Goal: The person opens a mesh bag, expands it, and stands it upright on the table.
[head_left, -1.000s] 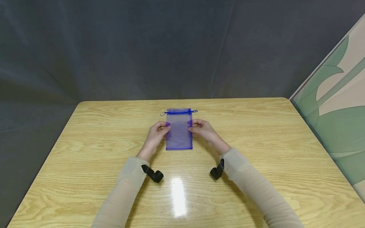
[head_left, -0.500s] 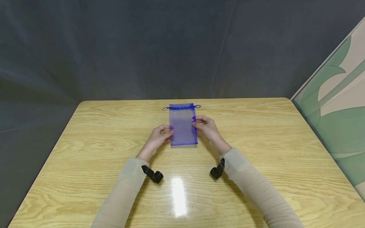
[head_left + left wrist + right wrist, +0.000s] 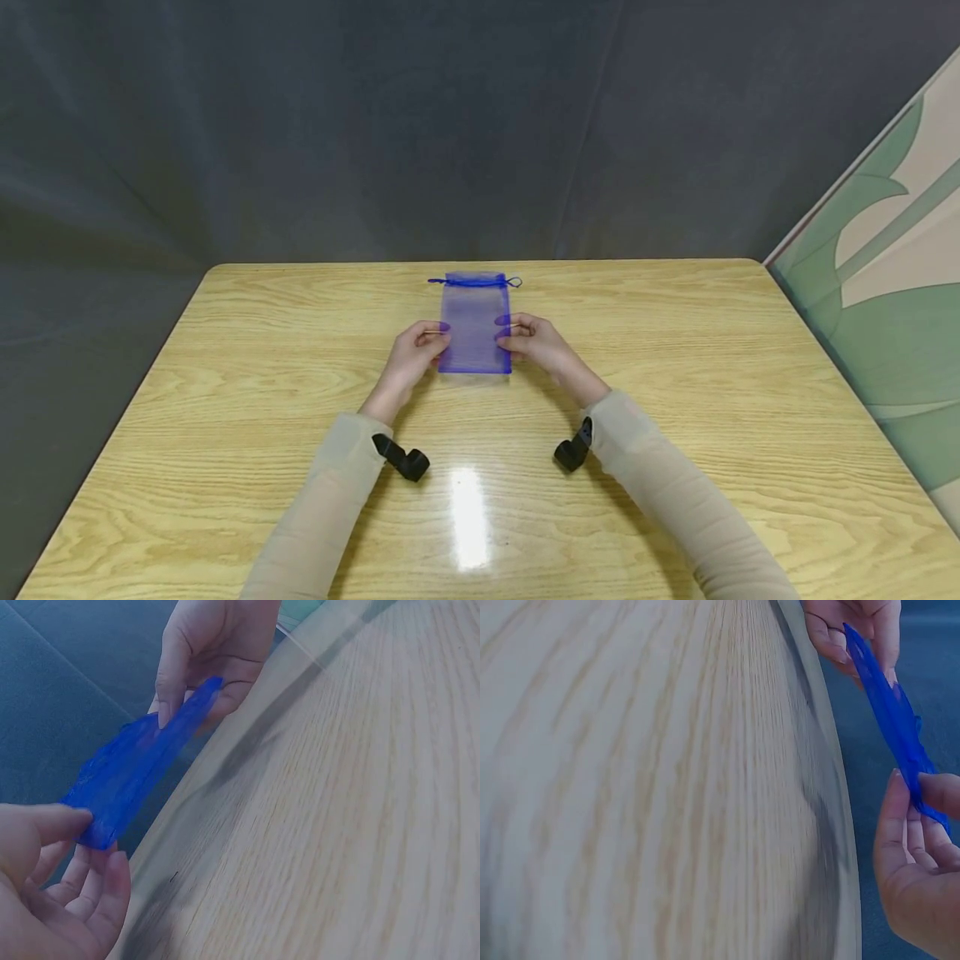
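A sheer blue drawstring pouch (image 3: 474, 329) is held up by both hands above the table, its corded end away from me. My left hand (image 3: 410, 357) pinches its left edge between thumb and fingers. The right hand (image 3: 542, 343) pinches the right edge at about the same height. In the left wrist view the pouch (image 3: 142, 769) stretches between the two hands, lifted off the wood. From the right wrist, the pouch (image 3: 896, 720) appears nearly edge-on, with the right thumb pressing it against the fingers. Small cord loops stick out at both sides of its far end.
The wooden table (image 3: 262, 375) spreads out on all sides below the hands. Behind its far edge hangs a dark grey curtain (image 3: 480, 133). A green and beige patterned panel (image 3: 885, 275) borders the right side. Black wrist cameras (image 3: 408, 462) sit at the sleeve cuffs.
The pouch shifted right and away from me with its right side raised, then came back left and level. Both hands kept their pinch on it, and the right hand moved most.
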`<state>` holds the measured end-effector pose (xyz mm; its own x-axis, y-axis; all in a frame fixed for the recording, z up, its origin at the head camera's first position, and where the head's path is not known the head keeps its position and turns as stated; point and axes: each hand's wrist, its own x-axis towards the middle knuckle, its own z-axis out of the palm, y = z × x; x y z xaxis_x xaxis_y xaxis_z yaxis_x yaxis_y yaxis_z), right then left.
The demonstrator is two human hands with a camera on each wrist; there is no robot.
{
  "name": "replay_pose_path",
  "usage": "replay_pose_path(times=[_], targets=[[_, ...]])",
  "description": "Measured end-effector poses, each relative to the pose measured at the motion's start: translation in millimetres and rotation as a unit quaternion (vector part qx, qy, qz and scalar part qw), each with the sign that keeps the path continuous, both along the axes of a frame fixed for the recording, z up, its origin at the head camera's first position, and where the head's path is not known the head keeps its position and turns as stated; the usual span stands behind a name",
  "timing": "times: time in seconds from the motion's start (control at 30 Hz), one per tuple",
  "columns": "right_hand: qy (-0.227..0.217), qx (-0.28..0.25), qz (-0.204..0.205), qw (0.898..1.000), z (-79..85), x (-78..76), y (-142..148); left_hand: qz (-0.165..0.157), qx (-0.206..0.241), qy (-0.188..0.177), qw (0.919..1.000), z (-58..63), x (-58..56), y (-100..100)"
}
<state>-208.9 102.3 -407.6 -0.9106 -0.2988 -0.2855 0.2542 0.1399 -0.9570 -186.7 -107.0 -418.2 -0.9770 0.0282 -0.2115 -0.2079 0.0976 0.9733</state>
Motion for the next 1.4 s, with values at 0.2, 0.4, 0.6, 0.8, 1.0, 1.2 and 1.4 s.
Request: replay_pose_path(times=[0.2, 0.4, 0.6, 0.8, 1.0, 1.2, 1.4], targets=[[0.016, -0.006, -0.021, 1.0, 0.5, 0.2, 1.0, -0.047, -0.017, -0.021, 0.9986, 1.1, 0.9, -0.6], [0.007, -0.003, -0.051, 0.999, 0.0, -1.2, 2.9, -0.052, -0.008, -0.022, 0.9984, 0.3, 0.8, 0.2], [-0.006, -0.013, -0.049, 0.999, -0.3, -0.8, 4.2, -0.03, 0.004, -0.003, 0.9995, -1.6, 0.3, 2.4], [-0.032, -0.011, 0.008, 0.999, -0.6, -0.6, 7.8, 0.003, 0.018, 0.007, 0.9998, -2.2, 0.0, 3.4], [-0.04, -0.014, 0.011, 0.999, -0.1, 0.8, 8.5, -0.002, 0.029, 0.0, 0.9996, -0.6, 0.0, 2.5], [-0.027, -0.016, -0.022, 0.999, 0.1, 1.0, 7.4, -0.028, 0.028, -0.027, 0.9988, 0.8, 0.5, 1.8], [-0.021, -0.03, -0.042, 0.998, -0.3, 0.8, 6.9, -0.028, 0.034, -0.029, 0.9986, 2.9, 1.3, 1.8]])
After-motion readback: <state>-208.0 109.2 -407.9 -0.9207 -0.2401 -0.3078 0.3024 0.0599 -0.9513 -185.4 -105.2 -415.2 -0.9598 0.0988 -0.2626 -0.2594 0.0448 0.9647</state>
